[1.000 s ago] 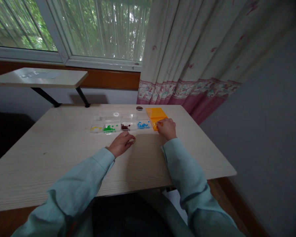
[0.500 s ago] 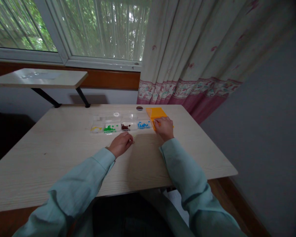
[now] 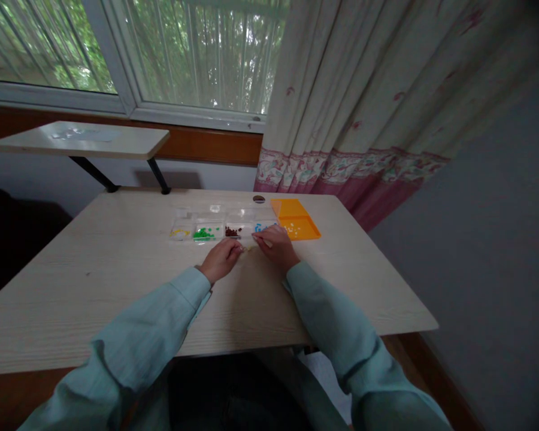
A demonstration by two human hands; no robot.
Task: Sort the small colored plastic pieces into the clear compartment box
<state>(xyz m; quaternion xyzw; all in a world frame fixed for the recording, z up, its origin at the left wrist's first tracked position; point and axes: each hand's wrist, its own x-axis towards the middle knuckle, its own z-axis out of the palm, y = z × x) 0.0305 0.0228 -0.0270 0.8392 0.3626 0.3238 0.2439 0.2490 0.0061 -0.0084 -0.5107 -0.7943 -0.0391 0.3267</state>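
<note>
Pale wood-grain surface (image 3: pixel 94 281) fills centre; white-framed window (image 3: pixel 197 54) upper left, cream pink-hemmed curtain (image 3: pixel 363 90) upper right. Left hand (image 3: pixel 221 258), right hand (image 3: pixel 277 246) curled, close together; grip undeterminable.

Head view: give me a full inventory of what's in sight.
table: one, pale wood, under everything
box: one, clear, divided, mid-table
yellow beads: few, leftmost compartment
green beads: small heap, next right
dark red beads: few, next right
blue beads: few, rightmost compartment
tray: one, orange, right of box
round spot: one, dark, behind box
side table: one, pale, below window
curtain: one, cream with pink hem, right
left hand: one, in front of box
right hand: one, at box's right end
</note>
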